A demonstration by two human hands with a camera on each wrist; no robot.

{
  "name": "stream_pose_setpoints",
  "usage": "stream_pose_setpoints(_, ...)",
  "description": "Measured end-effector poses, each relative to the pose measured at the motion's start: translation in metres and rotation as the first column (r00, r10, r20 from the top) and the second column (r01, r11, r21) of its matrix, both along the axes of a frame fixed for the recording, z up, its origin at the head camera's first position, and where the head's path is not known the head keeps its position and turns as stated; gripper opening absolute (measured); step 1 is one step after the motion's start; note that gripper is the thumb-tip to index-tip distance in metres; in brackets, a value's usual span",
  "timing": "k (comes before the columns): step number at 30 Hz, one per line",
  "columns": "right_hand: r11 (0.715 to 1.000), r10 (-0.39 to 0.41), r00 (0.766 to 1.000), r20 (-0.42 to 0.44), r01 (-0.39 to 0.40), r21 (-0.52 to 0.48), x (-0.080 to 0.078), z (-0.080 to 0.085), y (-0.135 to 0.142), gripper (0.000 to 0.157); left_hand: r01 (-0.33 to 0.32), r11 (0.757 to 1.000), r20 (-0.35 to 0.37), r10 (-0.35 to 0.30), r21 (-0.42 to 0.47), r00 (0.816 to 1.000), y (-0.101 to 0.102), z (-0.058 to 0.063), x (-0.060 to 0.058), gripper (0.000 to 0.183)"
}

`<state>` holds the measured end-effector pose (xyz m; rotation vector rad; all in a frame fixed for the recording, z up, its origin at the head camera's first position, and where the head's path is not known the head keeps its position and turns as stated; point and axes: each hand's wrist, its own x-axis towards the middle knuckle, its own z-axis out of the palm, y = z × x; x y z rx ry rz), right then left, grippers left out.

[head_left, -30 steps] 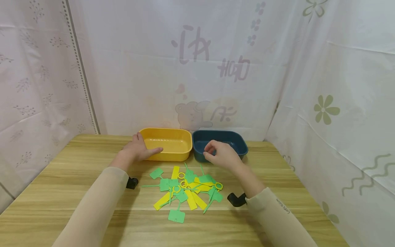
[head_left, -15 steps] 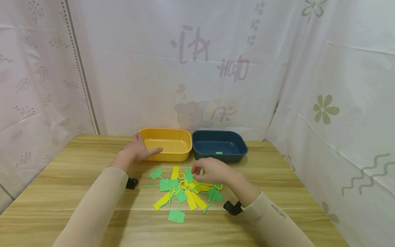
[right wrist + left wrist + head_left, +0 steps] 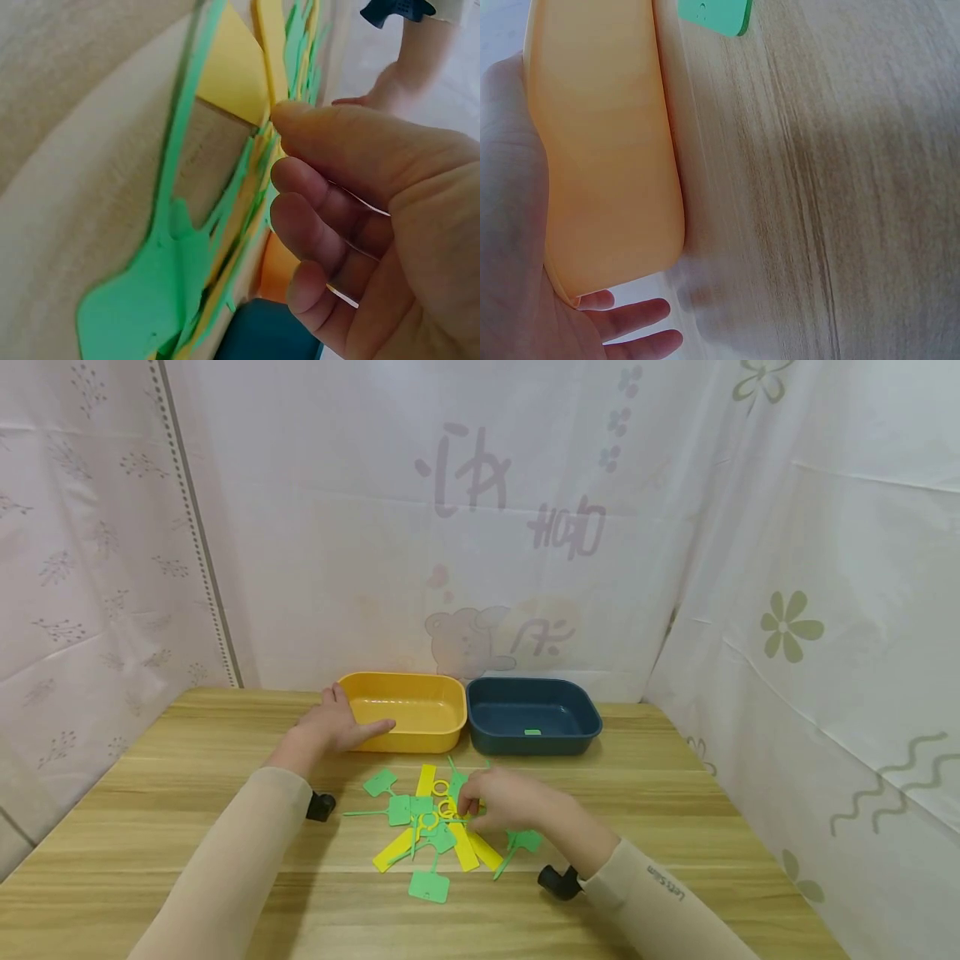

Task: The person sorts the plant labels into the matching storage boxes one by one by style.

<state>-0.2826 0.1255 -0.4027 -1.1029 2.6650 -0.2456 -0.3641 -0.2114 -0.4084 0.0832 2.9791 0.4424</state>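
My left hand (image 3: 330,718) rests against the left end of a yellow bin (image 3: 416,742). Its thumb lies along the front rim and its straight fingers reach past the end wall. My right hand (image 3: 510,797) is over the right side of a pile of tags, fingers loosely bent. In the right wrist view its fingertips are close to yellow tags (image 3: 232,64); nothing is plainly held. Green tags (image 3: 429,885) have a flat plate and thin tail. Yellow tags (image 3: 462,847) are flat strips, some with ring ends. The hand hides part of the pile.
A dark blue bin (image 3: 534,745) stands at the right of the yellow one, with a small piece of a green tag (image 3: 532,732) showing inside. Patterned curtains hang behind the wooden table (image 3: 360,918) and at both sides.
My right hand has come from over the blue bin back and down to the tag pile. A green piece now shows in the blue bin. The left hand has stayed put.
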Motion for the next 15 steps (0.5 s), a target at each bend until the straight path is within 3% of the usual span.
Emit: stream_pose_setpoints(15, 0.998, 0.051, 0.997, -0.06, -0.049, 0.032, 0.0008, -0.004, -0.0069, 0.006, -0.001, 1.0, -0.007, 0.001, 0.012, 1.0, 0.0023, 0.0038, 0.0054, 0.146)
